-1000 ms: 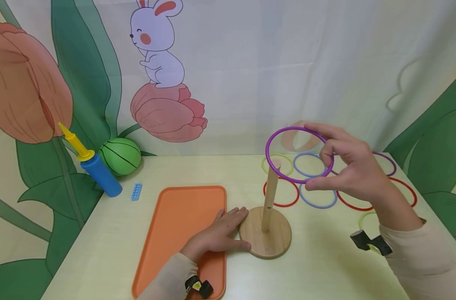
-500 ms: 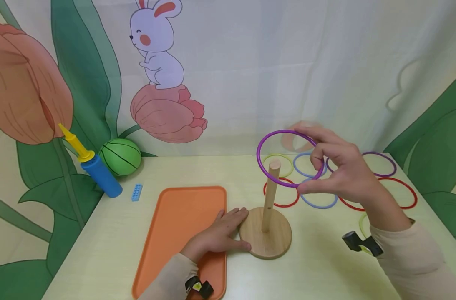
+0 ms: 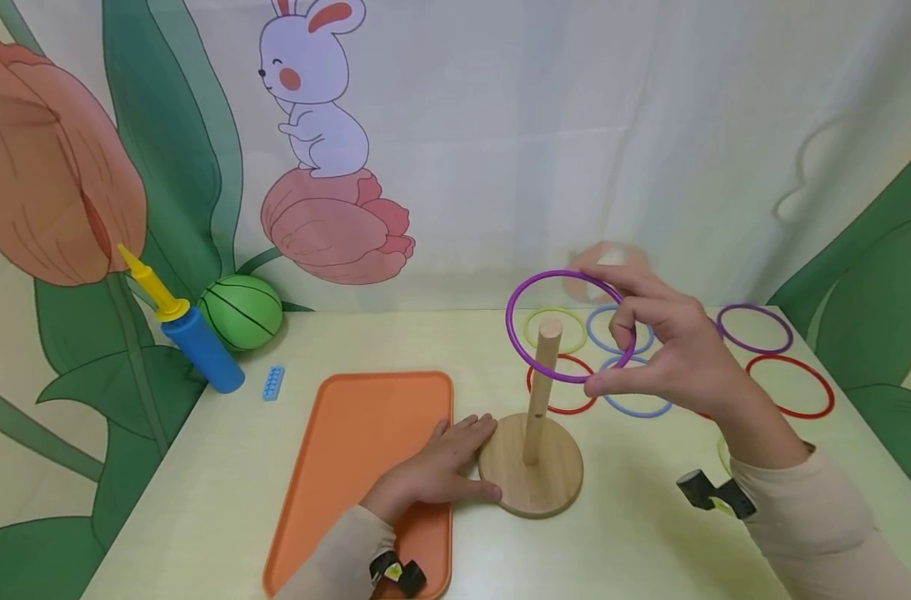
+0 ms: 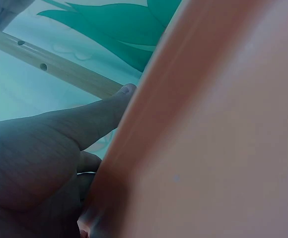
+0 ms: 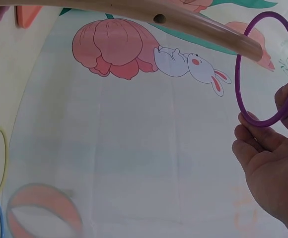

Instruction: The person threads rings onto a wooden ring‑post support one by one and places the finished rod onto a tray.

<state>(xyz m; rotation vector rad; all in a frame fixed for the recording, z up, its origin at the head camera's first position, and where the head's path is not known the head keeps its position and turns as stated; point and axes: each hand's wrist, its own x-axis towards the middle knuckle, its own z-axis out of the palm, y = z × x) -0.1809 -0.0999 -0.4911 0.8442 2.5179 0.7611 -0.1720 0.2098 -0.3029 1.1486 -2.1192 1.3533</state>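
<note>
My right hand (image 3: 676, 350) pinches a purple ring (image 3: 509, 321) between thumb and fingers, holding it tilted high above the table. A wooden post (image 3: 538, 404) rises from a round wooden base (image 3: 533, 496); its top shows inside the ring's loop, and the ring's near rim crosses in front of the post in the head view. From the right wrist view, the post's tip (image 5: 253, 49) also appears within the loop. My left hand (image 3: 436, 471) lies with fingers extended across the tray's right edge, fingertips and thumb at the base's left rim.
Several flat rings lie at the back right, among them a red ring (image 3: 832, 392), a purple ring (image 3: 791, 337) and a blue ring (image 3: 638, 415). An orange tray (image 3: 372, 425) lies left of the base. Farther left are a blue block (image 3: 272, 383), a hand pump (image 3: 200, 346) and a green ball (image 3: 241, 312).
My right hand has moved left and slightly down with the purple ring, bringing its loop over the post's top. The left hand and the base have stayed put.
</note>
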